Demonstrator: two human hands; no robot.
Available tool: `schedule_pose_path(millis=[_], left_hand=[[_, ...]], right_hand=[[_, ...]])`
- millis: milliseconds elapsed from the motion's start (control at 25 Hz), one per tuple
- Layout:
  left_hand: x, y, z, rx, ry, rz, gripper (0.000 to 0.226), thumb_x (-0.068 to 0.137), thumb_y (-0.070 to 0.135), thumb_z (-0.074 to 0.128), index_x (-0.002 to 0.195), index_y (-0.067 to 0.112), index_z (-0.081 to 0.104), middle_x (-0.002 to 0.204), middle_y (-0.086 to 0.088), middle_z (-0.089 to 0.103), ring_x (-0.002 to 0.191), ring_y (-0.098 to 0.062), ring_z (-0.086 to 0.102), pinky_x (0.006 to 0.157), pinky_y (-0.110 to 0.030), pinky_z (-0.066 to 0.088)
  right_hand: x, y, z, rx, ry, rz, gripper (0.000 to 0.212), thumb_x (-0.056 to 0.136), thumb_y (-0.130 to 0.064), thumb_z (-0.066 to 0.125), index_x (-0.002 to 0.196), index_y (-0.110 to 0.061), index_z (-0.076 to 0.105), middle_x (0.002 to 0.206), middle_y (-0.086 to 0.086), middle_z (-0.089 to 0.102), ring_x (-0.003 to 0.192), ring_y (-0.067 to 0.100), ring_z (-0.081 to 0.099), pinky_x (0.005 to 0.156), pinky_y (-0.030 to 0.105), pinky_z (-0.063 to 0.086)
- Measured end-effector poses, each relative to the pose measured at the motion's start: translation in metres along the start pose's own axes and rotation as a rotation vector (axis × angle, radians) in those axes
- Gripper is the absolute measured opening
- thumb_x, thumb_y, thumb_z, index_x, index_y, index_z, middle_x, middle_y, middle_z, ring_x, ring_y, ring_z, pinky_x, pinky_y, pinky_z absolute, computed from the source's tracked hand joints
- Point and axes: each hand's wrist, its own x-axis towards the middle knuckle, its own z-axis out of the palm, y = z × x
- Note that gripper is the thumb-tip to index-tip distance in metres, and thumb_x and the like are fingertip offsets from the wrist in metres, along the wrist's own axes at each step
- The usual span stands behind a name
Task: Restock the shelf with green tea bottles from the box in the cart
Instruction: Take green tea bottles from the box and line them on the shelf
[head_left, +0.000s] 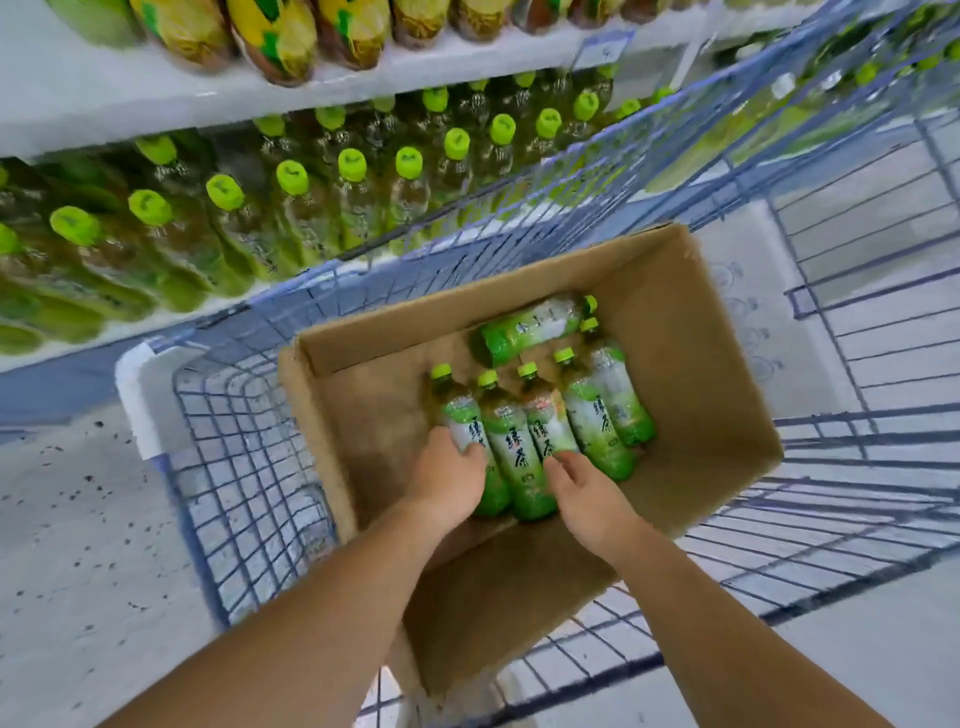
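Observation:
An open cardboard box (363, 405) sits in a blue wire cart (244, 467). Inside lie several green tea bottles with green caps, one of them (530, 328) crosswise at the far end. My left hand (449, 475) grips the leftmost bottle (460, 415) around its lower body. My right hand (582, 493) rests its fingers on the third bottle (545, 421); I cannot tell whether they curl round it. Between the two lies another bottle (511, 452). The shelf (156, 98) at upper left holds rows of green tea bottles (291, 192).
A higher shelf carries yellow-labelled bottles (280, 36). The cart's wire walls rise around the box, and its far side stands close to the shelf edge. Speckled grey floor (67, 545) lies to the left. The box's left half is bare cardboard.

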Motion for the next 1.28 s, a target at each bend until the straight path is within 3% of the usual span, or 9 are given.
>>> schedule_pose_path(millis=[160, 280, 480, 640, 760, 880, 1040, 1160, 1280], left_hand=[[0.041, -0.005, 0.029, -0.056, 0.039, -0.141, 0.046, 0.099, 0.036, 0.053, 0.137, 0.01, 0.046, 0.129, -0.01, 0.059, 0.104, -0.028, 0.059, 0.072, -0.027, 0.041], [0.066, -0.01, 0.045, -0.095, 0.134, -0.185, 0.049, 0.091, 0.037, 0.066, 0.129, 0.011, 0.054, 0.127, -0.01, 0.062, 0.111, -0.031, 0.062, 0.078, -0.029, 0.043], [0.087, -0.012, 0.056, -0.172, 0.24, -0.226, 0.064, 0.08, 0.044, 0.08, 0.125, 0.008, 0.053, 0.125, -0.01, 0.064, 0.112, -0.032, 0.063, 0.085, -0.033, 0.049], [0.092, -0.022, 0.055, -0.175, 0.233, -0.172, 0.057, 0.077, 0.037, 0.084, 0.119, 0.009, 0.059, 0.117, -0.004, 0.068, 0.102, -0.023, 0.065, 0.076, -0.026, 0.044], [0.091, -0.025, 0.049, -0.155, 0.237, -0.15, 0.041, 0.076, 0.028, 0.085, 0.108, 0.012, 0.065, 0.101, 0.0, 0.069, 0.095, -0.02, 0.066, 0.074, -0.024, 0.045], [0.086, -0.026, 0.039, -0.034, 0.282, -0.167, 0.058, 0.068, 0.029, 0.085, 0.117, 0.012, 0.057, 0.113, -0.006, 0.067, 0.103, -0.027, 0.065, 0.075, -0.027, 0.045], [0.083, -0.025, 0.033, 0.086, 0.235, -0.22, 0.081, 0.066, 0.032, 0.086, 0.129, 0.012, 0.038, 0.126, -0.008, 0.056, 0.117, -0.032, 0.059, 0.085, -0.033, 0.047], [0.08, -0.027, 0.032, -0.014, 0.218, -0.318, 0.086, 0.053, 0.033, 0.087, 0.127, 0.013, 0.048, 0.121, -0.007, 0.063, 0.112, -0.031, 0.063, 0.094, -0.033, 0.053], [0.067, -0.023, 0.024, -0.096, 0.212, -0.336, 0.066, 0.045, 0.035, 0.08, 0.107, 0.018, 0.065, 0.099, -0.005, 0.07, 0.092, -0.028, 0.068, 0.086, -0.036, 0.059]], right_hand=[[0.045, 0.015, 0.008, -0.118, -0.046, -0.005, 0.057, 0.104, -0.046, 0.037, 0.15, -0.013, 0.036, 0.134, 0.011, 0.058, 0.109, 0.023, 0.06, 0.092, 0.034, 0.046], [0.068, 0.02, 0.015, -0.162, -0.068, 0.001, 0.046, 0.102, -0.042, 0.044, 0.137, -0.013, 0.047, 0.102, 0.007, 0.066, 0.081, 0.021, 0.064, 0.069, 0.034, 0.05], [0.09, 0.016, 0.021, -0.279, -0.064, -0.018, 0.049, 0.095, -0.04, 0.06, 0.135, -0.015, 0.05, 0.125, 0.007, 0.063, 0.111, 0.028, 0.061, 0.094, 0.038, 0.051], [0.1, 0.008, 0.024, -0.351, -0.075, -0.004, 0.062, 0.083, -0.047, 0.074, 0.13, -0.012, 0.052, 0.123, 0.007, 0.062, 0.11, 0.026, 0.059, 0.082, 0.03, 0.047], [0.104, 0.001, 0.028, -0.382, -0.078, 0.018, 0.054, 0.08, -0.047, 0.077, 0.114, -0.013, 0.054, 0.111, 0.006, 0.063, 0.087, 0.021, 0.056, 0.068, 0.028, 0.042], [0.107, -0.004, 0.036, -0.294, -0.088, 0.042, 0.061, 0.077, -0.041, 0.081, 0.117, -0.011, 0.047, 0.103, 0.006, 0.058, 0.076, 0.017, 0.052, 0.058, 0.027, 0.04], [0.112, -0.003, 0.053, -0.035, -0.105, 0.106, 0.082, 0.065, -0.03, 0.088, 0.131, -0.006, 0.045, 0.119, 0.01, 0.061, 0.105, 0.028, 0.062, 0.082, 0.029, 0.049], [0.113, -0.002, 0.056, 0.111, -0.169, 0.108, 0.049, 0.059, -0.034, 0.084, 0.101, -0.013, 0.071, 0.094, 0.008, 0.073, 0.078, 0.02, 0.069, 0.075, 0.032, 0.059], [0.094, 0.0, 0.046, 0.266, -0.14, 0.128, 0.044, 0.056, -0.032, 0.081, 0.092, -0.009, 0.072, 0.088, 0.013, 0.074, 0.078, 0.027, 0.071, 0.066, 0.031, 0.057]])
